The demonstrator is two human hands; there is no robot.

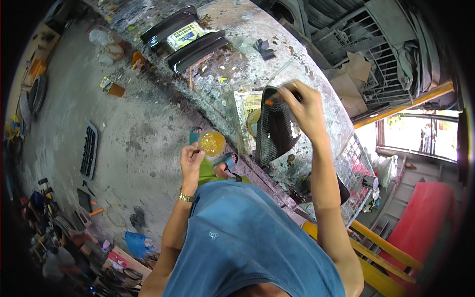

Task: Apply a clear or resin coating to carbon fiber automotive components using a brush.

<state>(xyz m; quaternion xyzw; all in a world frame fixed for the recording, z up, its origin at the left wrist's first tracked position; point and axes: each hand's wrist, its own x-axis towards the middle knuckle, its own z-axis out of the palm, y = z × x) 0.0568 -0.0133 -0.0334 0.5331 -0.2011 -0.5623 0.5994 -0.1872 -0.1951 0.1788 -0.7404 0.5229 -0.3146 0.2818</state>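
Observation:
My left hand [190,161] grips the rim of a round cup of amber liquid [212,143], held out over the floor beside the bench. Over the bench, my right hand [306,105] is closed with its fingers pinched together, pointing down at the upper end of a black part with a woven carbon-fibre look [273,129]. A small orange piece [269,102] shows just below those fingertips; what they hold is too small to make out. The woven part stands tilted on the stained workbench [237,69], beside a tin-like container with a yellow label [250,106].
Two glossy black curved parts [197,50] lie at the bench's far left around a yellow printed sheet. A dark scrap [264,49] lies nearby. On the floor are a black grille [89,150] and an amber container [116,89]. A wire basket [357,171] hugs the bench's right edge.

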